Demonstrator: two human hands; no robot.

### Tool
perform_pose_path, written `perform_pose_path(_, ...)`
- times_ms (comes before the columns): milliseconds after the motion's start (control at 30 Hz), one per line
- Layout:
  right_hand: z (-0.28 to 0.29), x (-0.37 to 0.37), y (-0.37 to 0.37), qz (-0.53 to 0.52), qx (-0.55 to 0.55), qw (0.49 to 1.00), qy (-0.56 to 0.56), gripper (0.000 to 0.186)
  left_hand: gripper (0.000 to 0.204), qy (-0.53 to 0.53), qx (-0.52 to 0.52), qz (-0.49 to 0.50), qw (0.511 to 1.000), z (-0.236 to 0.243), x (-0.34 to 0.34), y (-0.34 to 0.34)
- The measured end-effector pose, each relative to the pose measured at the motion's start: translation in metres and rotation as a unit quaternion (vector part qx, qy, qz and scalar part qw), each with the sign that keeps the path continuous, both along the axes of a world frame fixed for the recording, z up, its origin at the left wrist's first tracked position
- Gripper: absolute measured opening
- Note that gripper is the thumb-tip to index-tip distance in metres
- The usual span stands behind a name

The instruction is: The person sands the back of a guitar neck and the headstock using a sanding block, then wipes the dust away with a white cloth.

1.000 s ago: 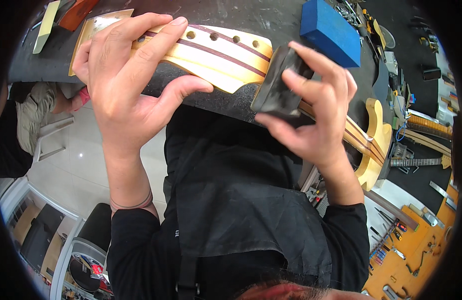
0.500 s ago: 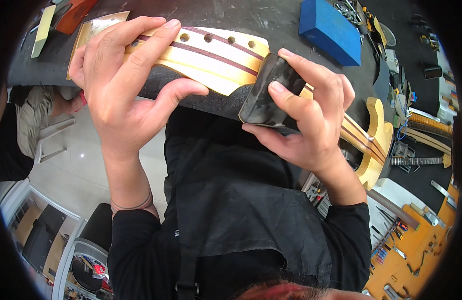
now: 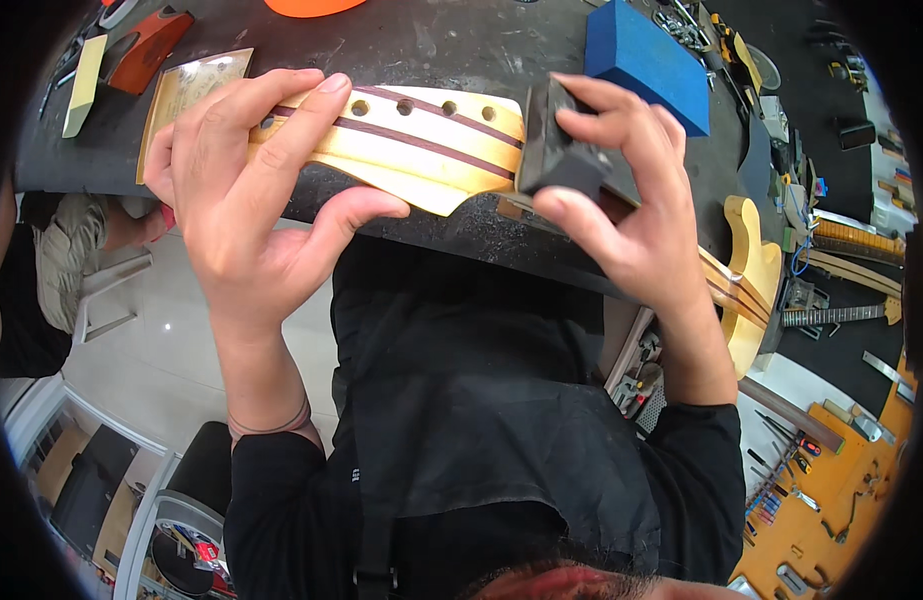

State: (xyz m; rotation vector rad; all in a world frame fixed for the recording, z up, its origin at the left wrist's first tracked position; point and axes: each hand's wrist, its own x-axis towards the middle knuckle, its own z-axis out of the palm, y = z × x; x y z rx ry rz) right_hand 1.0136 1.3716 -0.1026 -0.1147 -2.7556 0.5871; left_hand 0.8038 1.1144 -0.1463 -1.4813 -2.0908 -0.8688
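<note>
The guitar headstock (image 3: pixel 431 150) lies at twelve o'clock, its nine-o'clock end gripped by the left hand (image 3: pixel 233 215); the right hand (image 3: pixel 646 220) clasps a black block (image 3: pixel 538 135) at three o'clock. Tilting the block might gouge its edge.

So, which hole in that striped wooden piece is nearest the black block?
The rightmost hole in the striped headstock; the others lie farther left, toward the left hand.

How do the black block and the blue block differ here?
Size: the blue block looks bulkier than the black block, which the right hand partly covers. State: the right hand grips the black block beside the guitar headstock; the blue block lies untouched on the bench. Both have flat faces.
</note>
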Motion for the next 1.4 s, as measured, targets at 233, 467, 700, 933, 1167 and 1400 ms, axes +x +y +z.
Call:
perform_pose_path(233,0.010,0.004,-0.003,0.012,0.016,1.000,-0.005,0.052,0.078,-0.004,-0.012,0.001,1.000,0.002,0.002,0.000)
perform_pose_path(467,0.006,-0.008,0.004,0.020,0.019,1.000,-0.008,0.055,0.078,0.002,-0.018,0.011,1.000,0.002,0.000,-0.003)
perform_pose_path(700,0.001,-0.017,0.010,0.002,0.035,0.999,0.003,0.056,0.080,0.000,-0.025,0.008,1.000,0.005,0.001,0.000)
perform_pose_path(933,-0.001,-0.020,0.012,0.002,0.025,0.999,-0.022,0.062,0.078,-0.003,-0.023,0.015,1.000,0.005,0.002,0.001)
perform_pose_path(1167,0.004,-0.010,0.006,0.012,0.026,0.999,-0.027,0.057,0.078,0.004,-0.033,0.006,0.999,0.005,0.003,-0.001)
perform_pose_path(1400,0.006,-0.002,0.005,0.027,0.012,0.999,-0.027,0.054,0.077,0.004,-0.025,0.010,1.000,0.005,0.001,-0.001)
